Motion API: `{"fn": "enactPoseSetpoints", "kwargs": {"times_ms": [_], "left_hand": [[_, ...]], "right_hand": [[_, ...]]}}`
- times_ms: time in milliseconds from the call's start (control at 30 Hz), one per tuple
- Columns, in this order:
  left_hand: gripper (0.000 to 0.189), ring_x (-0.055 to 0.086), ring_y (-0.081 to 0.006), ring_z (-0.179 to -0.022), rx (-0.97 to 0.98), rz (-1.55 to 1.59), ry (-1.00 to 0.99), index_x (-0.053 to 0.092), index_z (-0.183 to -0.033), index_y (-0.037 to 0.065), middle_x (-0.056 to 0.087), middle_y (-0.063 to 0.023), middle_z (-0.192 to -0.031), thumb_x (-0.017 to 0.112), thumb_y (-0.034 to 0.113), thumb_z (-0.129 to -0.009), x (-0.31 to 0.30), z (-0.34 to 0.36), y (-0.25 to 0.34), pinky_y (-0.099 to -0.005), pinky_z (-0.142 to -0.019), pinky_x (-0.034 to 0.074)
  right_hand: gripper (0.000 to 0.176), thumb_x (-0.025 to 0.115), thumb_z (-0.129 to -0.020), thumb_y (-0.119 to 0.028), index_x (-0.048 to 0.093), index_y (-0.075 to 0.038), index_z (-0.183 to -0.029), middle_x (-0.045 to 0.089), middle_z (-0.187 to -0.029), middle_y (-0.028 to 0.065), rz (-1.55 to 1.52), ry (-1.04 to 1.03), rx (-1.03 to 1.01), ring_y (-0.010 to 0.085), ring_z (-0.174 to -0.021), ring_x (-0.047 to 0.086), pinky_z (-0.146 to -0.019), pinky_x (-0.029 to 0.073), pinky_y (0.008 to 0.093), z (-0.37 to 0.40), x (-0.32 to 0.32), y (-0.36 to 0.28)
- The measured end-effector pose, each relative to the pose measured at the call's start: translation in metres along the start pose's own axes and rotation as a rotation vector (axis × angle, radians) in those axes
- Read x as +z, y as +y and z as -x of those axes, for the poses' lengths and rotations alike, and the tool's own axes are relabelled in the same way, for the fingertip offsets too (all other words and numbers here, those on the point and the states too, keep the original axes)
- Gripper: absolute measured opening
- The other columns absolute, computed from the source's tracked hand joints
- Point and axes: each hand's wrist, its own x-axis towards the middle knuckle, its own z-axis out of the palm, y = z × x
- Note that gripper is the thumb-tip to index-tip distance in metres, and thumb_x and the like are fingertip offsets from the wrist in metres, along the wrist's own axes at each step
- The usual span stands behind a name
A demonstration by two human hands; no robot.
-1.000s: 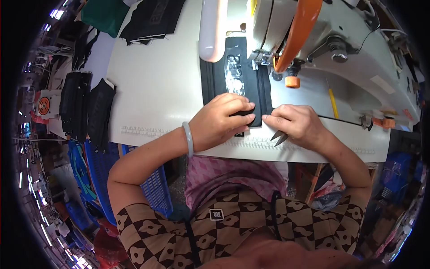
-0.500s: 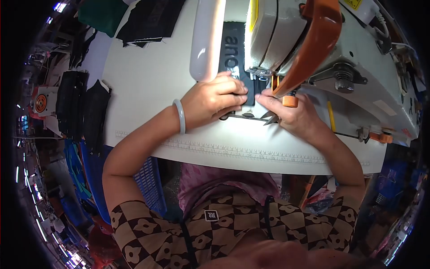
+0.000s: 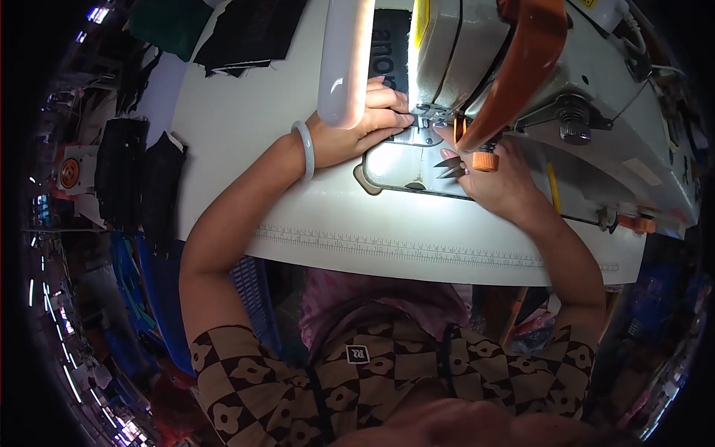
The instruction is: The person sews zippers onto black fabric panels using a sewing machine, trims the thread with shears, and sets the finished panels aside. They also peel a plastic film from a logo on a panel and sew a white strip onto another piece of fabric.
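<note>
A dark fabric piece with raised letters (image 3: 381, 52) lies beside the sewing machine head (image 3: 454, 67), partly hidden by the lamp. My left hand (image 3: 365, 123) rests on its near end, left of the presser foot (image 3: 426, 121), fingers close together and pressing down. Right of the needle area, my right hand (image 3: 495, 175) is closed around small dark-bladed snips (image 3: 449, 168), whose tips point left over the metal plate. Part of its fingers is behind the orange lever (image 3: 521, 74).
A white tube lamp (image 3: 344, 67) hangs above my left hand. Black fabric pieces lie at the far left (image 3: 249, 33) and left edge (image 3: 160, 182) of the white table (image 3: 246, 164). A yellow strip (image 3: 554, 188) is on the right. A blue basket (image 3: 253, 294) stands below.
The dark fabric has moved away from me, past the presser foot, uncovering the metal plate. My left hand has moved forward with it. The snips' blades now point left.
</note>
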Motion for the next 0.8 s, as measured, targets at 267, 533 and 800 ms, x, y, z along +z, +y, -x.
{"fn": "enactPoseSetpoints", "kwargs": {"times_ms": [267, 533, 800], "left_hand": [[0.019, 0.063, -0.0213, -0.114, 0.03, -0.02, 0.024, 0.076, -0.108, 0.008, 0.07, -0.0039, -0.113, 0.068, 0.014, -0.091, 0.003, 0.0, -0.003, -0.0389, -0.109, 0.045], [0.018, 0.063, -0.0225, -0.107, -0.007, -0.024, 0.016, 0.075, -0.105, 0.007, 0.07, -0.0055, -0.111, 0.069, 0.014, -0.09, -0.002, -0.001, 0.005, -0.0376, -0.096, 0.051], [0.023, 0.062, -0.0268, -0.102, -0.095, -0.125, -0.046, 0.073, -0.11, 0.006, 0.066, -0.006, -0.112, 0.07, 0.013, -0.088, -0.001, 0.014, 0.047, -0.0395, -0.087, 0.053]], "right_hand": [[0.075, 0.067, -0.086, -0.017, 0.041, -0.034, -0.155, 0.063, -0.126, 0.0184, 0.026, -0.101, 0.065, 0.0354, -0.112, 0.062, -0.107, 0.043, 0.0464, -0.002, -0.002, -0.001], [0.082, 0.061, -0.075, 0.003, 0.049, -0.031, -0.149, 0.07, -0.112, 0.0165, -0.038, 0.057, -0.118, 0.037, -0.094, 0.068, -0.091, 0.054, 0.0462, 0.001, -0.001, 0.002], [0.076, 0.058, -0.073, 0.011, 0.06, -0.026, -0.14, 0.072, -0.105, 0.015, -0.008, 0.171, -0.25, 0.0354, -0.09, 0.069, -0.085, 0.056, 0.0456, 0.001, 0.003, 0.005]]}}
